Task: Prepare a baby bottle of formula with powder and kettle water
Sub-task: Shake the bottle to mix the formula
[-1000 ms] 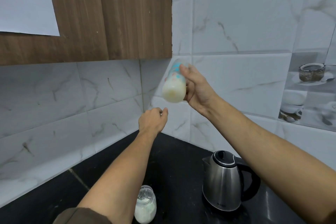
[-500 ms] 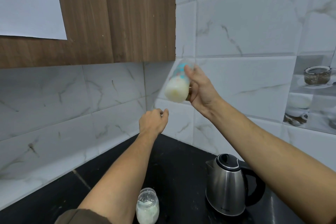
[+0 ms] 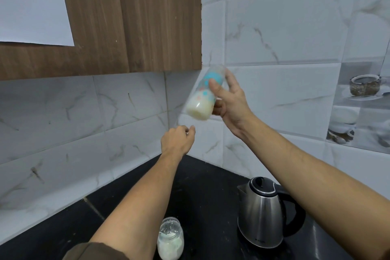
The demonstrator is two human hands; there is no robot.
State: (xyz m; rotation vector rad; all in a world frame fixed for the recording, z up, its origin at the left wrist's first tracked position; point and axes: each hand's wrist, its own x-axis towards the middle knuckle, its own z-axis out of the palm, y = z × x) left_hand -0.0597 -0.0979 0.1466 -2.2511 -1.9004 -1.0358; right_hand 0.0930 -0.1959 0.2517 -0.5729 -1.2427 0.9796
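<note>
My right hand (image 3: 229, 101) holds a clear baby bottle (image 3: 203, 96) with blue and orange print, raised in the air in front of the tiled wall. The bottle is tilted, its base toward me, with creamy white liquid in the lower part, and it looks blurred. My left hand (image 3: 176, 140) hangs below and to the left of the bottle with its fingers curled in and nothing visible in it. A glass jar of white powder (image 3: 170, 239) stands open on the black counter (image 3: 202, 192) beside my left forearm. The steel kettle (image 3: 262, 215) with a black lid and handle stands to its right.
A wooden wall cabinet (image 3: 126, 19) hangs just above and left of the bottle, with a white sheet (image 3: 31, 4) on its door. Marble-look tiled walls meet in the corner behind the counter. A picture tile (image 3: 363, 103) with cups sits on the right wall.
The bottle in my right hand has shifted slightly and tilted while staying raised. My left hand stays curled below it. The view has drifted a little.
</note>
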